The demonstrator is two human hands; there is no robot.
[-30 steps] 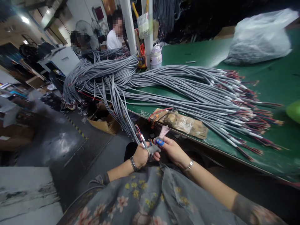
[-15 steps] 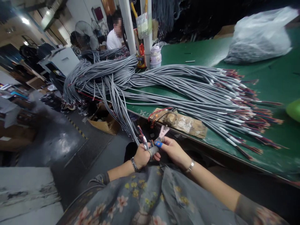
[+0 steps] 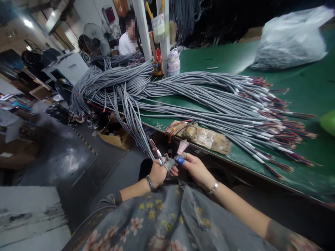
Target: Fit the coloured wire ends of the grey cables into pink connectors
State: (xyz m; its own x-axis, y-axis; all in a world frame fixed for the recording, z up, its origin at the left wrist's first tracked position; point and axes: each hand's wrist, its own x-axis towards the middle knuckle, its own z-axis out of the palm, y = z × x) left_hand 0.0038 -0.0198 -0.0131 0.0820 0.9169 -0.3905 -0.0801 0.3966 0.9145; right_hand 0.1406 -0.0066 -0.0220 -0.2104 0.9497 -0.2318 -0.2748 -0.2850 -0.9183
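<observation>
The left hand (image 3: 158, 174) is closed around a bundle of grey multi-core cables (image 3: 142, 141), whose stripped coloured wire ends (image 3: 154, 148) rise just above its fingers, while the thumb, in a grey finger cover (image 3: 169, 165), lies across toward the right hand (image 3: 197, 170). The right fingers are drawn together in a narrow pinch, apparently on a pale pink piece (image 3: 182, 147) that sticks up just beyond the blue-wrapped thumb (image 3: 180, 160); whether it is a strip or a small tool, I cannot tell. Half a second ago this piece looked forked; now it shows as one flared shape, and the right fingertips have shifted slightly away from the left thumb. The left grip has barely moved, so the handling seems confined to the right fingertips, with the bundle kept steady. Just beyond the right fingers, a taped board (image 3: 206, 139) lies along the edge of the green workbench (image 3: 225, 61). Beyond and to the right of it spread more grey cables with white bands (image 3: 209, 99). Farther out from the fingers are a lilac container (image 3: 174, 64) and a plastic bag (image 3: 288, 43); farthest, a co-worker in white (image 3: 126, 45) sits near a fan (image 3: 95, 38), where a second, dark-haired head has gone from view.
</observation>
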